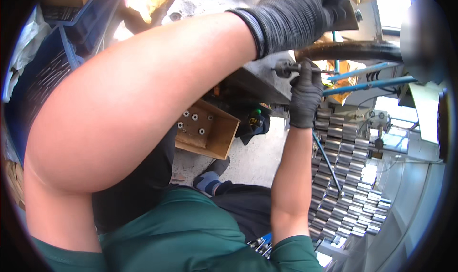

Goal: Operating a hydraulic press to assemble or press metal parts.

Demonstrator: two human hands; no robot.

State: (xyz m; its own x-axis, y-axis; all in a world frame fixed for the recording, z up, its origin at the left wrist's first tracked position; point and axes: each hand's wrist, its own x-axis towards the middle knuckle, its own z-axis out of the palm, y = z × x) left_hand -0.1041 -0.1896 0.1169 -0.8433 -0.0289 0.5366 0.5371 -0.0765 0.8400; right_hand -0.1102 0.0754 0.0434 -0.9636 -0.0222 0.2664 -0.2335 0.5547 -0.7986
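- Head view: the left hand, in a dark grey knitted glove (293, 24), reaches across the top, up by a dark metal block (350, 18); its fingertips blur into dark shapes, so I can't tell whether it grips anything.
- Over to the right hand, in a matching dark glove (305, 99): its fingers curl closed around a dark metal rod with a round knobbed end (285, 69), and that knob pokes out to the left, just beside the grey metal bench edge (267, 83).
- Just above that hand runs a thick, black, curved pipe (353, 51); blue metal bars (369, 85) stretch off to the right.
- Below the bench, an open wooden box (229, 137) holds small metal rings (202, 131).
- Lower right, shiny metal cylinders (350, 174) stand stacked in rows.
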